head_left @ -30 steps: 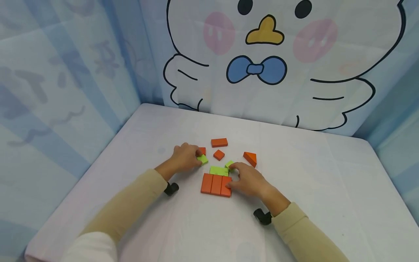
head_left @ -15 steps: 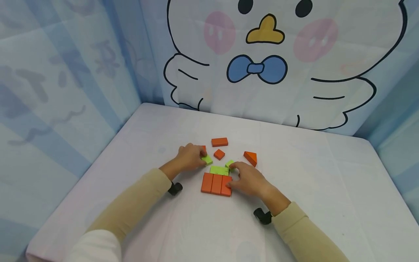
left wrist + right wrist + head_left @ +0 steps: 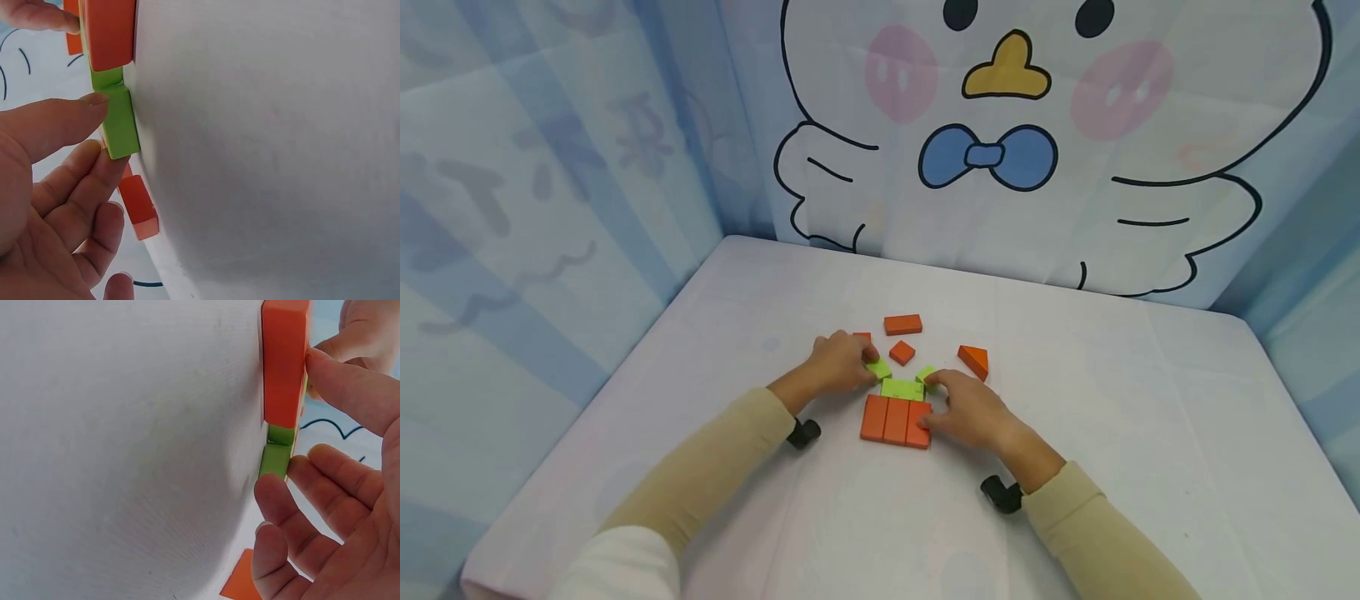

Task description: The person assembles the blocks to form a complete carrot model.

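Note:
My left hand [image 3: 835,364] pinches a green block [image 3: 122,122] between thumb and fingertips, at the left end of a green rectangular block [image 3: 901,389]. In the left wrist view the two green blocks touch or nearly touch. Several orange blocks [image 3: 895,422] lie side by side as a flat row on the near side of the green rectangle. The thumb of my right hand [image 3: 973,414] rests on the row's right block, and its fingertips touch a small green block [image 3: 275,459] at the rectangle's right end. Fingers partly hide both end blocks.
Beyond the hands lie an orange rectangular block [image 3: 902,324] and a small orange block [image 3: 902,352]. Another orange block [image 3: 863,337] is partly hidden behind the left hand. An orange triangular block [image 3: 973,362] lies to the right. A cartoon-printed curtain [image 3: 1000,225] hangs behind the white table [image 3: 1112,400].
My left hand has moved right with its green block, bringing it up to the green rectangle's left end. The right hand has stayed in place.

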`<state>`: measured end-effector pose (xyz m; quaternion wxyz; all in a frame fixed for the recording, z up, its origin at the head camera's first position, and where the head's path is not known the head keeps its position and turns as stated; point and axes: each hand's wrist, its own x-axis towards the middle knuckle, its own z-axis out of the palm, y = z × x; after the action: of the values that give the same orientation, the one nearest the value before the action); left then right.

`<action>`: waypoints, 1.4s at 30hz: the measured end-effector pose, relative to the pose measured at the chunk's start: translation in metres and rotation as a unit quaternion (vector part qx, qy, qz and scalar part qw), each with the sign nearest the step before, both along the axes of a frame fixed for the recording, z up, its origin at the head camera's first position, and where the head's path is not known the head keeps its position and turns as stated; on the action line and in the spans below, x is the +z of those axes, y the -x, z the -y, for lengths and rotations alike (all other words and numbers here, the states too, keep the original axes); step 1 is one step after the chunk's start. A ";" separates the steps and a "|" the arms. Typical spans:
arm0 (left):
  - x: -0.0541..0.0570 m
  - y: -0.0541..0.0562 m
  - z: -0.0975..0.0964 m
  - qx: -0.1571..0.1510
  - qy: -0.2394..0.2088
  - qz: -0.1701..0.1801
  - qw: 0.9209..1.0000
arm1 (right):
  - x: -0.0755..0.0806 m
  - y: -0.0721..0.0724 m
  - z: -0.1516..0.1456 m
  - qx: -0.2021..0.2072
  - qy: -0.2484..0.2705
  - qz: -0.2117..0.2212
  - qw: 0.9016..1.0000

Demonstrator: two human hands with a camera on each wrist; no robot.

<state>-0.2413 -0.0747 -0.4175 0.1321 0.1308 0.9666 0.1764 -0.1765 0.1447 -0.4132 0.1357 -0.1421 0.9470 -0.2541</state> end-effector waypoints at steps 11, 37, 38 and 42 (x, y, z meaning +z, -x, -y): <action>0.000 -0.002 0.000 -0.004 0.001 0.002 1.000 | 0.002 -0.001 0.001 -0.001 0.002 0.002 1.000; 0.003 0.028 0.021 0.024 -0.041 -0.006 0.999 | 0.001 -0.001 -0.001 -0.002 -0.001 0.000 1.000; 0.002 0.029 0.021 0.026 -0.041 -0.009 0.999 | 0.001 -0.001 -0.001 -0.002 -0.002 0.000 1.000; 0.001 0.032 0.024 0.030 -0.041 -0.016 0.999 | 0.000 0.000 -0.001 -0.002 -0.001 -0.001 1.000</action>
<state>-0.2729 -0.0987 -0.4168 0.1063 0.1102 0.9639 0.2178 -0.1763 0.1454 -0.4135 0.1347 -0.1406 0.9476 -0.2532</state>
